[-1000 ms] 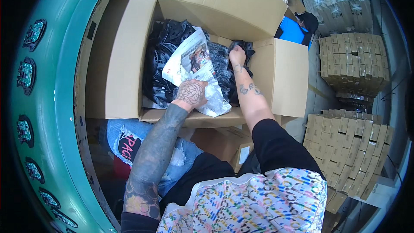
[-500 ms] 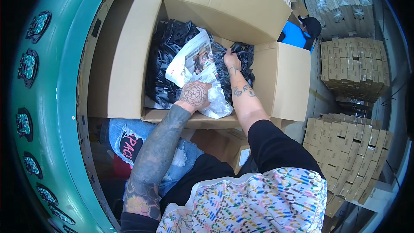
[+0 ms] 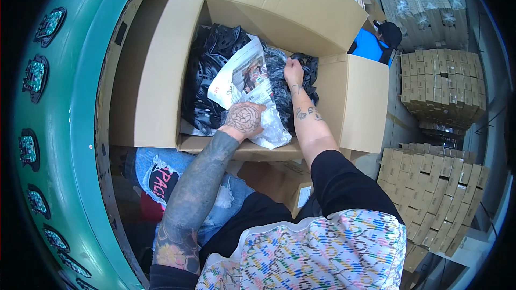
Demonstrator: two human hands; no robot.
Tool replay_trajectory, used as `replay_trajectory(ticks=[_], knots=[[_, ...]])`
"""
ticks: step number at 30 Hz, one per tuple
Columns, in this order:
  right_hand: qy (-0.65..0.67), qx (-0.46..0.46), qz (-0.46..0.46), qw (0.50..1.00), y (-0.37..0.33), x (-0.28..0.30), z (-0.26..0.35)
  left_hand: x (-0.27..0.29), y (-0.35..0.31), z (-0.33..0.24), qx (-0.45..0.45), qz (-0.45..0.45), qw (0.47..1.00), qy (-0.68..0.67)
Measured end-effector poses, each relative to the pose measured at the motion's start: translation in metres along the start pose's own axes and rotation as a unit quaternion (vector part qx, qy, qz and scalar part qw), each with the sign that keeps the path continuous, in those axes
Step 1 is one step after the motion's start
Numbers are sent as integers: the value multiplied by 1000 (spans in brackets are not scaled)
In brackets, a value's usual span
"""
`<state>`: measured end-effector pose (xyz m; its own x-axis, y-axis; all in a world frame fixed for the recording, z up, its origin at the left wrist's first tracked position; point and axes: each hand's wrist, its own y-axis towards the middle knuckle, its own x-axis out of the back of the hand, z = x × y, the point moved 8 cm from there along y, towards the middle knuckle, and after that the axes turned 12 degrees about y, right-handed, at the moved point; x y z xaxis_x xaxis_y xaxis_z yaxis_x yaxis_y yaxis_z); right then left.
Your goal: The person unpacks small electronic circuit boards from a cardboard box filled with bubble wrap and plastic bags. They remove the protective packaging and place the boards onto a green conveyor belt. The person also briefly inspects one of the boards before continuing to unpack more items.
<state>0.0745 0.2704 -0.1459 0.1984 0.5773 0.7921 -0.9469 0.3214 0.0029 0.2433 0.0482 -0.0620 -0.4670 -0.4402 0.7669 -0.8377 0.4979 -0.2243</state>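
Observation:
Inside an open cardboard box [image 3: 368,104] lies a pile of black plastic parts [image 3: 207,75]. A printed newspaper sheet [image 3: 236,78] slants across the pile, with crumpled clear plastic [image 3: 274,131] by its lower end. My left hand [image 3: 243,118] is closed on the sheet's near edge; its fingertips are partly hidden. Farther right, my right hand [image 3: 293,73] has its fingers curled together at the edge of a clear plastic wrap [image 3: 277,67] lying over some black parts. More black parts [image 3: 306,67] show just beyond that hand.
Along the left runs a green conveyor belt [image 3: 70,129] carrying several black parts with green circuit boards [image 3: 35,78]. Stacked cartons [image 3: 443,80] stand at the right. A person in blue [image 3: 368,48] is behind the box. Another person's ripped jeans [image 3: 231,190] show below it.
My right hand has shifted slightly right, and the clear plastic wrap beside it looks more spread out. My left hand stays on the newspaper. The belt parts have moved slightly away.

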Motion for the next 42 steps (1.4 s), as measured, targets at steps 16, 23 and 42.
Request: replay_trajectory(ticks=[16,23,42], knots=[[78,210,-66,972,-34,152,109,-11,5,1,-25,-27,999,14],[-33,272,-98,957,-37,180,114,6,2,-1,-14,-79,997,-18],[49,209,-283,935,-72,229,98,36,-6,-20,-118,-234,962,-74]])
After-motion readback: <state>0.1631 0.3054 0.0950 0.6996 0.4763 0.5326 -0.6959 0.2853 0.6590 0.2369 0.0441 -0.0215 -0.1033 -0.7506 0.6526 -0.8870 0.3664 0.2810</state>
